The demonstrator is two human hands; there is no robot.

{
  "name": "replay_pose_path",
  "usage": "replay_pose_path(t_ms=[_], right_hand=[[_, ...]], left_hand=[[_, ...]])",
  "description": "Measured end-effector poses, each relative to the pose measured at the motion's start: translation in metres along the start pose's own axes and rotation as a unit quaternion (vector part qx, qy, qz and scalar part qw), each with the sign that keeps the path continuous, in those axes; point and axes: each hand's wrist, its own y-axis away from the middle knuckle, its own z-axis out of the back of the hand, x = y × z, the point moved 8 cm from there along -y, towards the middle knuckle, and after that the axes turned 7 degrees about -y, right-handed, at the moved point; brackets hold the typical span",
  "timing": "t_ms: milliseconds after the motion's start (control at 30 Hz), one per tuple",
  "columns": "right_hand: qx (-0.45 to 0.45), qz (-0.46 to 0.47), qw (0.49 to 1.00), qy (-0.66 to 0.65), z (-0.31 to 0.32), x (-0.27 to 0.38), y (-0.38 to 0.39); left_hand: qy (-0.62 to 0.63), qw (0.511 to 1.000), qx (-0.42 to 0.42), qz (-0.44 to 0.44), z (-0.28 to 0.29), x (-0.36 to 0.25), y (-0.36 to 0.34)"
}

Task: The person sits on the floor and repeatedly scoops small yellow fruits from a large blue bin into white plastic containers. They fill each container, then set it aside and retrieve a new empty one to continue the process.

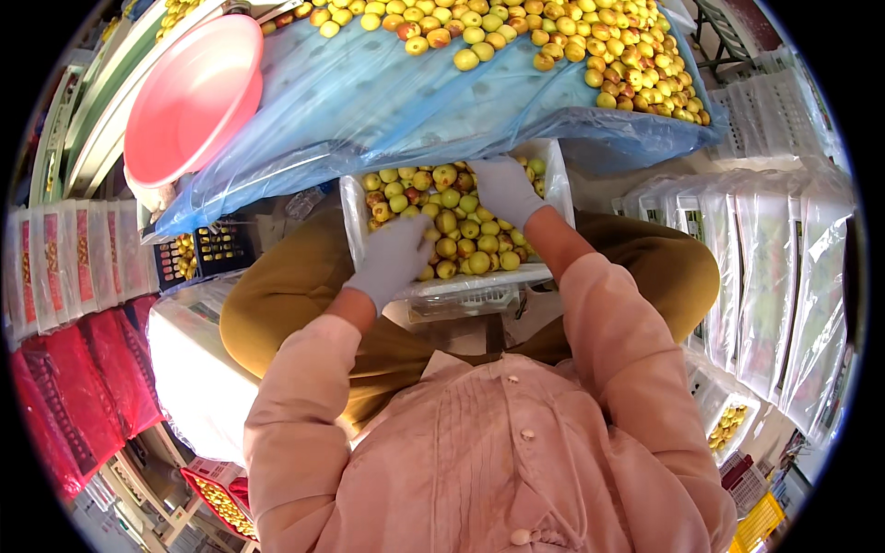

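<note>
In front of me a white crate point(559, 175), lined with clear plastic, holds many yellow-green jujubes point(468, 230), some with red-brown patches. My left hand point(392, 258), in a pale grey glove, lies over the crate's near left part. Its fingers are apart on top of the fruit, and nothing shows in its grasp. Gloved alike, my right hand point(507, 189) rests on the fruit at the far right part of the crate. Its fingers stretch toward the left and look open, though the undersides and part of the fingertips are hidden.
Beyond the crate, blue plastic sheeting point(369, 101) covers a sloping surface with a heap of jujubes point(590, 46). A pink basin point(198, 101) stands at the far left. Plastic-wrapped stacked crates point(765, 276) rise at right; red-wrapped ones point(88, 387) are at left.
</note>
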Motion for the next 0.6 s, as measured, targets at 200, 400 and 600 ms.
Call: replay_pose_path(t_ms=[200, 400, 600], right_hand=[[0.089, 0.047, 0.995, -0.006, -0.012, 0.015, -0.002], [0.136, 0.025, 0.99, -0.036, 0.027, 0.012, 0.06], [-0.093, -0.186, 0.977, 0.041, 0.1, -0.076, 0.081]], left_hand=[[-0.02, 0.989, -0.047, 0.135, 0.005, 0.029, -0.059], [-0.052, 0.99, -0.036, 0.129, -0.002, 0.036, -0.075], [-0.073, 0.985, -0.05, 0.145, 0.029, 0.067, -0.053]])
